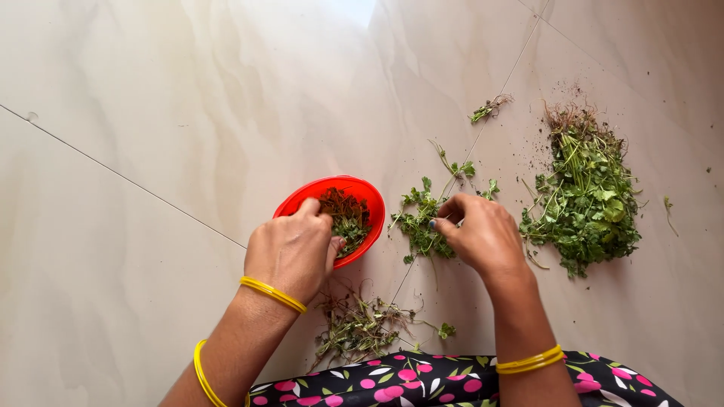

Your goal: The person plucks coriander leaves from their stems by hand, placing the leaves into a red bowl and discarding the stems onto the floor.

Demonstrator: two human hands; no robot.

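My left hand reaches into a red bowl on the tiled floor, its fingers pressed on the picked green leaves inside. My right hand sits just right of the bowl, its fingers pinched on a sprig of green leafy herb that lies on the floor. Both wrists wear yellow bangles.
A large bunch of green herbs with roots lies to the right. A pile of discarded stems sits near my lap. A few loose sprigs lie farther away. My dark garment with pink dots fills the bottom edge.
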